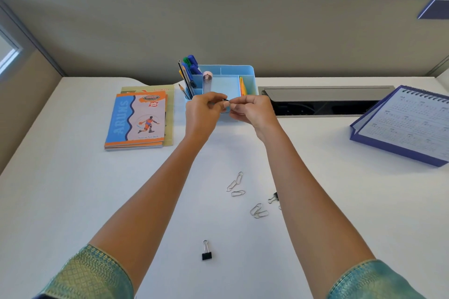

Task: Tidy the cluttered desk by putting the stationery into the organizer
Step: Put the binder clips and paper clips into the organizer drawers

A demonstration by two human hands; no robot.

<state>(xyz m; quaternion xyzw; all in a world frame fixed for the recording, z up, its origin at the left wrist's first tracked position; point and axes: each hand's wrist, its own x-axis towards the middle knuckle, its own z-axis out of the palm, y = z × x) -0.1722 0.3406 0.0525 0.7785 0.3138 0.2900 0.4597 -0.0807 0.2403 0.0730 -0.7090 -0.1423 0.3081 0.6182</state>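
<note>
A light blue organizer [250, 75] stands at the back of the desk, holding pens, pencils, a blue notepad and coloured sticky notes. Just in front of it, my left hand [205, 111] and my right hand [252, 110] meet, both pinching a small black item [226, 100], probably a binder clip, mostly hidden by the fingers. On the desk nearer me lie several silver paper clips [235, 184], more paper clips [258, 211], a black binder clip [206, 252] and another binder clip [273, 198] partly hidden by my right forearm.
A stack of notebooks [138, 119] lies left of the organizer. A blue desk calendar [408, 126] stands at the right. A cable slot [325, 102] opens in the desk behind my right hand. A partition wall [218, 31] closes the back.
</note>
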